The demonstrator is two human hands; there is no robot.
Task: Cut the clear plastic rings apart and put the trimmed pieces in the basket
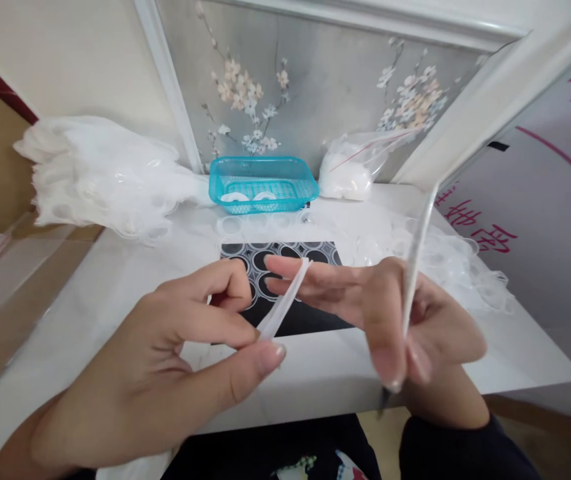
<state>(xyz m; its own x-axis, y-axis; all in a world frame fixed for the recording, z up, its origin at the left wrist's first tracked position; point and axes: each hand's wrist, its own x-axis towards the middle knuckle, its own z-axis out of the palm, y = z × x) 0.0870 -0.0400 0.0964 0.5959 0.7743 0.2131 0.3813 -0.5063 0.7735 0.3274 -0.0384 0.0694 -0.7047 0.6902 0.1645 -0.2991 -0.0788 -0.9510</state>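
- White table (530,363): broad support.
- Black patterned mat (315,320): flat on the table, probably for contrast with pale material.
- Left hand (135,353): apart from the right hand (390,300), thumb and forefinger pinched on the lower end of a white strip (285,300).
- Right hand: closed around a slender tool (418,257), two fingers outstretched, presumably to tension the strip.
- White strip: slanting between both hands, above the mat.

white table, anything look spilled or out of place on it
The clear rings at the right look a bit untidy: they lie loose and jumbled, while white pieces sit contained in the blue basket. Nothing looks clearly damaged.
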